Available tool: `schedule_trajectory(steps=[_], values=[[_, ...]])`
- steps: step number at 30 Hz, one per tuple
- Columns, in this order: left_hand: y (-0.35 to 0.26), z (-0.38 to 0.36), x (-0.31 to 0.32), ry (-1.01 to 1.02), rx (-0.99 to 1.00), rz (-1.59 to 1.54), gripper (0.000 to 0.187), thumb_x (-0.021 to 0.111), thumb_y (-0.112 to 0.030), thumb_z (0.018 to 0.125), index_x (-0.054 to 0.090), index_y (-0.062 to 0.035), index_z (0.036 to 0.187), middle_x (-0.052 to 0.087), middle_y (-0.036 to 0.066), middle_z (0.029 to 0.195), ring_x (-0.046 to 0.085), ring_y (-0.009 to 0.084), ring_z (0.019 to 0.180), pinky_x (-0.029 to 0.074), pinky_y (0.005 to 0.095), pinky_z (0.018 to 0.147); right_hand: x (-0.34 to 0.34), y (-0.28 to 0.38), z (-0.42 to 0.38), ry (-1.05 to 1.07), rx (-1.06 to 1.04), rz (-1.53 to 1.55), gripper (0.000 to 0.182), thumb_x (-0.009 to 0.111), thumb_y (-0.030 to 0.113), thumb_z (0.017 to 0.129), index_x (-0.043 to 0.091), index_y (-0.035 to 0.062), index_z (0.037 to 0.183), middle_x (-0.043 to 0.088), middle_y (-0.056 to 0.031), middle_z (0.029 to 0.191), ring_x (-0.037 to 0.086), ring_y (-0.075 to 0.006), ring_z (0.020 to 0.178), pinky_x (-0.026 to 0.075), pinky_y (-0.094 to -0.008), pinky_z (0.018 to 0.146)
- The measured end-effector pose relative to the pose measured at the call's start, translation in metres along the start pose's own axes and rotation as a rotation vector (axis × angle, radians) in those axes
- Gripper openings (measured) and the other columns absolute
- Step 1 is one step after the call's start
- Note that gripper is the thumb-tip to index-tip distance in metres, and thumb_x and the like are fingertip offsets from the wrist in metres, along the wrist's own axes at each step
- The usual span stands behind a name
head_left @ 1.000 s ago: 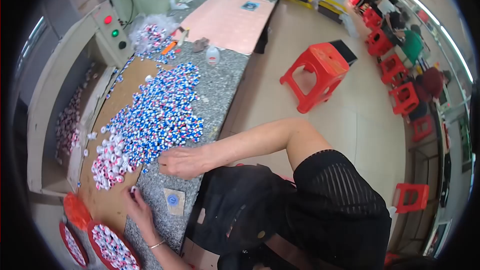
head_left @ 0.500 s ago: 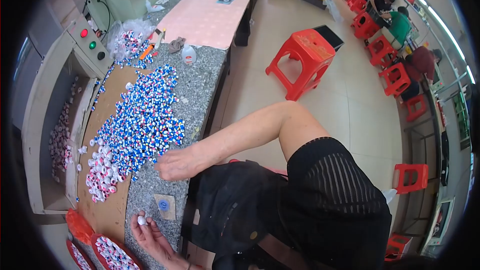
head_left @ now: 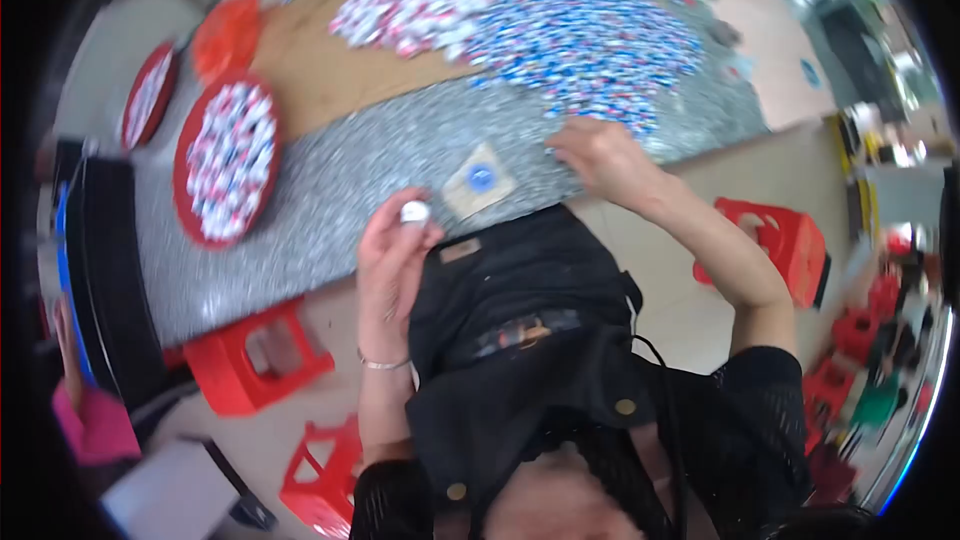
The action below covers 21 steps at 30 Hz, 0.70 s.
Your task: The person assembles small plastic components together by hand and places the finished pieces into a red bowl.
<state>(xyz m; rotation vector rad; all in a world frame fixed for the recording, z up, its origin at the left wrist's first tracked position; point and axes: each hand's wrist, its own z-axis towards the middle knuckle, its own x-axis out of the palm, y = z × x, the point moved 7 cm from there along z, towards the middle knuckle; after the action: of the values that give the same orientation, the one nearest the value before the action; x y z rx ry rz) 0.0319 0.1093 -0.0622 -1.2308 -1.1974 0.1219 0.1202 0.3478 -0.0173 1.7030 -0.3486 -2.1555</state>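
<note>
My left hand point(head_left: 395, 250) is closed, palm up, at the front edge of the stone counter point(head_left: 340, 165). Between its thumb and fingers sits a small rounded white piece point(head_left: 415, 211). A small square card with a round blue mark point(head_left: 481, 178) lies just right of that hand. My right hand point(head_left: 606, 162) is at the near edge of a pile of small blue-and-white pieces point(head_left: 590, 35), its fingers pinched together. Blur hides what those fingertips hold, if anything. Larger white-and-pink rounded pieces point(head_left: 415, 10) are heaped left of the blue pile.
A red oval tray point(head_left: 181, 175) full of white-and-pink pieces stands on the left, with a second red tray point(head_left: 129, 130) beyond it. Near them lies an orange plastic bag point(head_left: 226, 35). Red stools point(head_left: 240, 365) are on the floor, and a person in pink point(head_left: 95, 425) is at far left.
My view has swung round to the left, bringing the trays and stools fully into sight. My left hand still holds the white piece; my right hand stays by the blue pile.
</note>
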Motion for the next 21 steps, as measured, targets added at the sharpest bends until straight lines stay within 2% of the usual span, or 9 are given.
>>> schedule_trajectory(steps=[2,5,9,11,14,17,21], values=[[0.006,-0.003,-0.009,0.055,0.016,0.103,0.032,0.058,0.001,0.092,0.054,0.0026,0.123,0.064,0.013,0.113,0.064,0.0160,0.091,0.052,0.0269,0.080,-0.016,0.026,0.009,-0.015,0.010,0.136,0.017,0.065,0.001,0.078,0.069,0.0007,0.094,0.063,-0.0148,0.085,0.063,-0.0324,0.079,0.051,-0.0391,0.067],[-0.002,-0.006,-0.001,-0.050,0.069,0.295,0.036,0.061,-0.003,0.091,0.054,0.0018,0.127,0.063,0.013,0.111,0.065,0.0159,0.092,0.052,0.0252,0.078,-0.012,0.054,0.024,0.047,-0.090,0.145,0.016,0.066,0.002,0.079,0.068,0.0000,0.095,0.062,-0.0135,0.083,0.062,-0.0314,0.077,0.050,-0.0397,0.065],[-0.008,-0.005,0.008,0.003,0.097,0.165,0.035,0.061,0.001,0.090,0.056,0.0027,0.124,0.065,0.011,0.108,0.065,0.0154,0.092,0.052,0.0263,0.083,-0.003,0.071,0.044,0.098,-0.217,0.028,0.018,0.063,-0.001,0.077,0.066,-0.0001,0.095,0.059,-0.0133,0.080,0.061,-0.0323,0.074,0.049,-0.0414,0.064],[-0.008,-0.005,0.003,0.012,0.131,0.210,0.035,0.061,0.004,0.088,0.056,0.0033,0.123,0.065,0.011,0.109,0.065,0.0152,0.095,0.052,0.0262,0.084,0.002,0.079,0.051,0.123,-0.284,-0.009,0.019,0.061,-0.003,0.075,0.065,-0.0002,0.094,0.058,-0.0133,0.079,0.061,-0.0329,0.073,0.049,-0.0422,0.063],[-0.009,-0.004,0.003,0.010,0.164,0.284,0.036,0.062,0.008,0.087,0.055,0.0038,0.122,0.065,0.009,0.108,0.064,0.0149,0.099,0.053,0.0257,0.088,0.016,0.079,0.055,0.213,-0.304,-0.045,0.020,0.059,-0.003,0.073,0.064,-0.0002,0.092,0.057,-0.0135,0.079,0.061,-0.0336,0.074,0.049,-0.0425,0.063],[-0.009,-0.005,0.005,-0.015,0.180,0.307,0.036,0.062,0.011,0.086,0.055,0.0048,0.121,0.064,0.009,0.108,0.064,0.0150,0.100,0.052,0.0255,0.089,0.018,0.079,0.056,0.210,-0.320,-0.039,0.019,0.059,-0.002,0.074,0.063,-0.0006,0.092,0.056,-0.0135,0.077,0.060,-0.0335,0.072,0.049,-0.0429,0.062],[-0.002,0.002,0.008,-0.067,0.237,0.420,0.037,0.061,0.013,0.085,0.053,0.0055,0.121,0.063,0.010,0.108,0.064,0.0151,0.100,0.052,0.0256,0.091,0.009,0.076,0.054,0.145,-0.237,0.026,0.014,0.061,-0.001,0.077,0.065,-0.0005,0.091,0.059,-0.0142,0.079,0.062,-0.0327,0.072,0.050,-0.0410,0.063]])
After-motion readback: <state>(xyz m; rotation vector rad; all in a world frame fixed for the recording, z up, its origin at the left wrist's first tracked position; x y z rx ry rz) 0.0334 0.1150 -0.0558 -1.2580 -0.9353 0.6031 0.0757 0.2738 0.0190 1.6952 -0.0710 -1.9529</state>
